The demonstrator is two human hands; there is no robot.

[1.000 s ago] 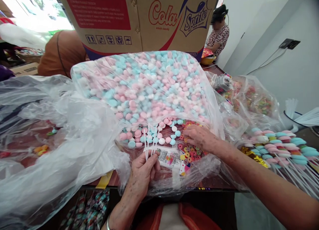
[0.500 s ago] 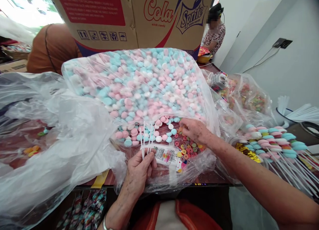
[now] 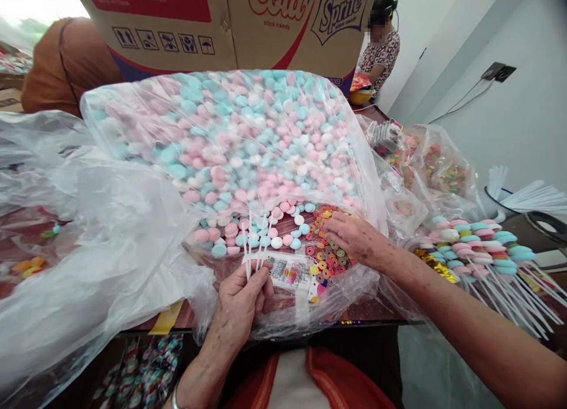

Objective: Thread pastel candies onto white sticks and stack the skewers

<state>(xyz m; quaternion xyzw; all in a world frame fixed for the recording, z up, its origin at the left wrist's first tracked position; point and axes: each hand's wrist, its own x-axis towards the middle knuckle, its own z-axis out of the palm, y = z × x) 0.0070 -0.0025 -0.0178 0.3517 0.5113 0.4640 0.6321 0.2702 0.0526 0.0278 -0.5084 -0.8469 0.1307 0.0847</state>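
Note:
My left hand is closed around several thin white sticks, which point up and slightly apart. Over a pile of colourful ring gummies is my right hand, its fingers bent and close together among the rings. The fingertips are partly hidden, and I cannot make out what they hold. Pink, blue and white round marshmallows lie loose between the hands and the big clear bag of marshmallows. A white printed packet lies under clear plastic between my hands.
At the right lie marshmallow skewers beside a container of white sticks. Behind the bag stands a large cardboard box. Crumpled plastic covers the left side; a bag of gummies sits far right. Another person works beyond.
My right hand has come a little nearer over the ring gummies, uncovering more of them at the top. The view has shifted slightly. My left hand still holds the sticks.

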